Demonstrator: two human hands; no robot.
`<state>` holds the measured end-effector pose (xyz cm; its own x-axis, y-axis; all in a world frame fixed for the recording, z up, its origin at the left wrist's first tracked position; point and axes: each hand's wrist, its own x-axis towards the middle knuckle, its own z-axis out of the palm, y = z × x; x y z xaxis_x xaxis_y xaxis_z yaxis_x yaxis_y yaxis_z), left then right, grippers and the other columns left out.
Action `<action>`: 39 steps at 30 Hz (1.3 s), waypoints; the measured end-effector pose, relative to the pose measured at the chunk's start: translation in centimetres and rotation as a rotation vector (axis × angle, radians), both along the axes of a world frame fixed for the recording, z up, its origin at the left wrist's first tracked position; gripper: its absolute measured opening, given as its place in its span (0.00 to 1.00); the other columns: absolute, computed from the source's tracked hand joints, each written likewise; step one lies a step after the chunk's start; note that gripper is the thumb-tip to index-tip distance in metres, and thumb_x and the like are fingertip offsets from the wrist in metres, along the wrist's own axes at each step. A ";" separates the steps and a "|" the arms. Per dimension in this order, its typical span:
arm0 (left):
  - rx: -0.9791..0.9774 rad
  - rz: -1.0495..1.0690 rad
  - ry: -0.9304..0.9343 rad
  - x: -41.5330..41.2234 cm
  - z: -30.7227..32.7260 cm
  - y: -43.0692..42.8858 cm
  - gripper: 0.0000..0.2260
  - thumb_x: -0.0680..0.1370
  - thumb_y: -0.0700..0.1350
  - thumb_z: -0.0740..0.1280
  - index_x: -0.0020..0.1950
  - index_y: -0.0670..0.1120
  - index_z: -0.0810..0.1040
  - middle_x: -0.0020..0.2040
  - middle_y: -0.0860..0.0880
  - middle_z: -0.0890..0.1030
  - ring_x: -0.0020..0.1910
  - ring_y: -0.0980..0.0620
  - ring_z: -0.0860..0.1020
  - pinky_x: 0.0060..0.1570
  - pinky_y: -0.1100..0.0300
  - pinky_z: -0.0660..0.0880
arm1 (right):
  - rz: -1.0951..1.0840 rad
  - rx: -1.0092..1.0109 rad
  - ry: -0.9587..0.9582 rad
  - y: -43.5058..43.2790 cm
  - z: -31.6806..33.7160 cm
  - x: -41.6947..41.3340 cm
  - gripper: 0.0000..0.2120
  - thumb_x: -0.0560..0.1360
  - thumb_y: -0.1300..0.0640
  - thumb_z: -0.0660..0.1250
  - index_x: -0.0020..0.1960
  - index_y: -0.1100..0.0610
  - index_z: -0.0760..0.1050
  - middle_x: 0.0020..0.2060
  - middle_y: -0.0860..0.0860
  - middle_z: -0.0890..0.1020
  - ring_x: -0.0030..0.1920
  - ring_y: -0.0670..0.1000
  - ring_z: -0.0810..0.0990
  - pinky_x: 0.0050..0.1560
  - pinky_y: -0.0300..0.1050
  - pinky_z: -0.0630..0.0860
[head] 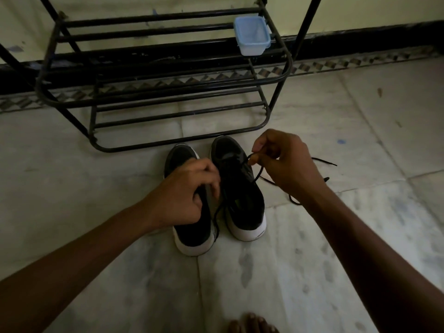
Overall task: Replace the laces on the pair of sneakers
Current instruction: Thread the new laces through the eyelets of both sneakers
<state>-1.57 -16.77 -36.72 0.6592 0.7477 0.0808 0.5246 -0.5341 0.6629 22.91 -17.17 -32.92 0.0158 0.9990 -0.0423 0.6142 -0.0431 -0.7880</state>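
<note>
1. Head view: the right hand (286,162) pinches a black lace (258,174) between thumb and forefinger, raised over one sneaker (242,207), apparently for threading.
2. The left hand (187,188) is curled over the other sneaker (192,236). What it grips cannot be told; it is probably steadying.
3. Both sneakers stand together on the floor (312,248), heels toward the person.
4. A loose lace (323,161) lies beside them.

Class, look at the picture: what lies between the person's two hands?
The sneaker on the right lies between the left hand and the right hand, which pinches the black lace. The head view shows it.
</note>
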 end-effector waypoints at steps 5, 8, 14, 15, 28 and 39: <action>-0.333 0.073 -0.194 4.0 0.6 2.7 0.32 0.71 0.33 0.76 0.71 0.53 0.70 0.62 0.55 0.81 0.60 0.58 0.79 0.55 0.62 0.77 | 0.060 0.158 0.069 -0.3 0.1 0.6 0.03 0.76 0.62 0.72 0.46 0.55 0.81 0.36 0.46 0.85 0.39 0.44 0.84 0.39 0.31 0.75; -0.477 0.079 -0.241 5.8 0.5 4.3 0.27 0.74 0.39 0.77 0.71 0.51 0.74 0.53 0.49 0.85 0.53 0.52 0.83 0.53 0.59 0.80 | -0.018 0.200 0.053 -0.2 -0.3 1.6 0.03 0.78 0.61 0.71 0.47 0.54 0.82 0.36 0.46 0.84 0.39 0.45 0.83 0.37 0.32 0.74; -0.267 0.440 -0.359 6.5 -0.6 6.7 0.05 0.79 0.41 0.72 0.45 0.50 0.84 0.37 0.55 0.82 0.34 0.65 0.78 0.36 0.70 0.72 | -0.024 0.074 -0.123 -0.1 -4.0 5.4 0.06 0.79 0.62 0.69 0.53 0.57 0.84 0.41 0.48 0.85 0.42 0.45 0.83 0.44 0.36 0.78; -0.260 0.479 -0.326 6.3 -1.0 7.0 0.05 0.80 0.42 0.71 0.45 0.50 0.84 0.35 0.55 0.81 0.32 0.64 0.77 0.34 0.69 0.72 | -0.002 0.041 -0.148 -0.2 -4.9 6.0 0.07 0.79 0.63 0.69 0.54 0.58 0.84 0.41 0.48 0.85 0.43 0.46 0.84 0.45 0.35 0.78; -0.325 0.577 -0.227 6.3 -2.5 5.7 0.09 0.75 0.42 0.76 0.46 0.50 0.76 0.34 0.49 0.80 0.31 0.55 0.79 0.33 0.61 0.75 | -0.030 -0.007 0.029 0.4 -8.2 6.0 0.04 0.77 0.62 0.71 0.50 0.55 0.84 0.42 0.54 0.83 0.39 0.50 0.83 0.43 0.44 0.79; -0.289 0.411 -0.045 7.5 -3.2 1.6 0.11 0.73 0.43 0.78 0.45 0.54 0.77 0.34 0.52 0.78 0.30 0.61 0.76 0.32 0.74 0.72 | -0.018 -0.103 0.295 1.8 -7.5 2.8 0.02 0.75 0.67 0.72 0.46 0.62 0.81 0.37 0.56 0.86 0.40 0.52 0.87 0.45 0.46 0.83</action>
<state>5.94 -15.21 -39.90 0.3064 0.9406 -0.1466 0.6203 -0.0805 0.7803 25.69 -15.35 -40.41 0.0059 0.9889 -0.1485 0.3581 -0.1407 -0.9230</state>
